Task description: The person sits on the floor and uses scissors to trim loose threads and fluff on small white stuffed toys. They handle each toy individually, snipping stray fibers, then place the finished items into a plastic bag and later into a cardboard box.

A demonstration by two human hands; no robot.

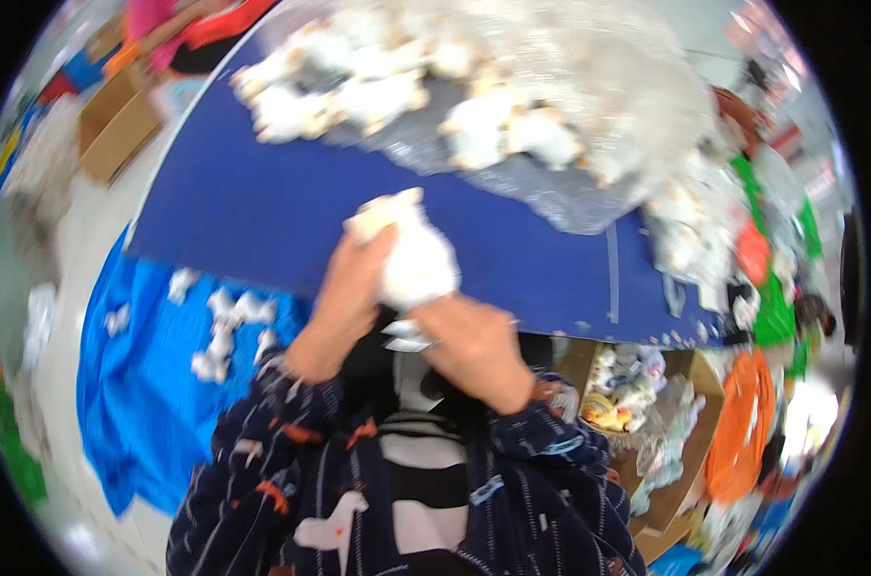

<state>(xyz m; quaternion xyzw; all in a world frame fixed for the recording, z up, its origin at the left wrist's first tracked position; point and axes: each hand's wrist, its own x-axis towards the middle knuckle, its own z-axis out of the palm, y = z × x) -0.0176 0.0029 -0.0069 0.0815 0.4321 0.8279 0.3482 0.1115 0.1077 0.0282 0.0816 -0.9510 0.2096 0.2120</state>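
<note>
A white plush toy (418,254) with cream-coloured ends is held up over the near edge of the blue table (253,211). My left hand (352,288) closes around its left side, thumb up along the body. At its lower right end, my right hand (479,348) has its fingers pressed together on the plush. Something small and pale with a pointed shape (407,334) shows beside the right fingers, too blurred to name. The toy's underside is hidden by the hands.
Several similar white plush toys (383,101) lie along the table's far side, by clear plastic bags (599,86). Blue sheeting (152,384) at the left bears small white pieces (222,336). At the right stand a cardboard box (700,384) of plush toys and an orange bag (741,427).
</note>
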